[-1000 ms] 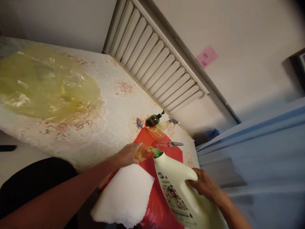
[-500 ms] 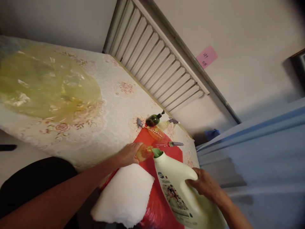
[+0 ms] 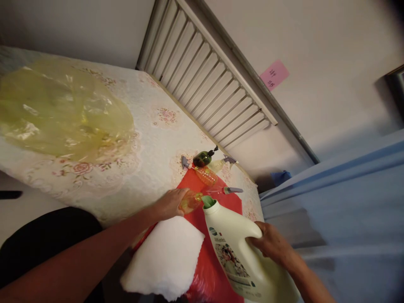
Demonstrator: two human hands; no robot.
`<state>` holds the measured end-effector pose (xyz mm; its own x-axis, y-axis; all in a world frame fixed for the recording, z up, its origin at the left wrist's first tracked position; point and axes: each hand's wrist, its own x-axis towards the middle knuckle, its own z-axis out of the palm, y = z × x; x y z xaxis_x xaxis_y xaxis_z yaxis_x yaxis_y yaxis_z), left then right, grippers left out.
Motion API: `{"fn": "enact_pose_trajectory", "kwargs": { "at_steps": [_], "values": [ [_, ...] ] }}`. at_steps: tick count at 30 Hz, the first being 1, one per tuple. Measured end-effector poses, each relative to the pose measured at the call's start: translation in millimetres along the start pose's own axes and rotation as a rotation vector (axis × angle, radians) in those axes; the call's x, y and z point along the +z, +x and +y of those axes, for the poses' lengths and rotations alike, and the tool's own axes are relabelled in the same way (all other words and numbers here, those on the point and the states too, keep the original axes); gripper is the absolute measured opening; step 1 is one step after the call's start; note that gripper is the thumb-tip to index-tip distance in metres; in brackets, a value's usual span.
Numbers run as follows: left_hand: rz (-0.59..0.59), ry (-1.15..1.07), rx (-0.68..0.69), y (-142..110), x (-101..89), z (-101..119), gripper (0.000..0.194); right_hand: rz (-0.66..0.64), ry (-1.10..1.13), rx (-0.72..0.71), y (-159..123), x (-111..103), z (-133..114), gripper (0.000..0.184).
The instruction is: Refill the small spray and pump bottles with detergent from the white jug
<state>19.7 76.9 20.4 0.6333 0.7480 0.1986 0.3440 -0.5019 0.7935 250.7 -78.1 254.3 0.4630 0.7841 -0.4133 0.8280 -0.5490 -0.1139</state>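
With its fingers closed around a yellow-orange bottle (image 3: 189, 202) over the counter (image 3: 151, 155), the left hand (image 3: 172, 204) has the mouth beside the green spout (image 3: 208, 202) of a jug (image 3: 232, 246) the right hand (image 3: 272, 242) grips

From here, the one view looks out from the person's head, over the near edge of the tabletop (image 3: 151, 164), facing forward and steeply down. It's well rolled: the tabletop's far edge slants down to the right, below the slatted panel (image 3: 202, 78). The camera sits close enough for both forearms to sweep in large from the bottom, with the left hand (image 3: 172, 204) and right hand (image 3: 272, 243) farther off. It's a wide look, taking in the wall (image 3: 318, 59) above and the blue cloth (image 3: 344, 235) beyond the tabletop's right edge.
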Motion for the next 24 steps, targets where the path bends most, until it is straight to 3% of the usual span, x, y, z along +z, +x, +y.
{"fn": "enact_pose_trajectory", "kwargs": {
  "at_steps": [24],
  "values": [
    [-0.006,-0.024,-0.018,-1.8,-6.4,6.6,0.075,-0.009,0.000,-0.009,-0.1,-0.7,1.8,0.012]
  ]
}}
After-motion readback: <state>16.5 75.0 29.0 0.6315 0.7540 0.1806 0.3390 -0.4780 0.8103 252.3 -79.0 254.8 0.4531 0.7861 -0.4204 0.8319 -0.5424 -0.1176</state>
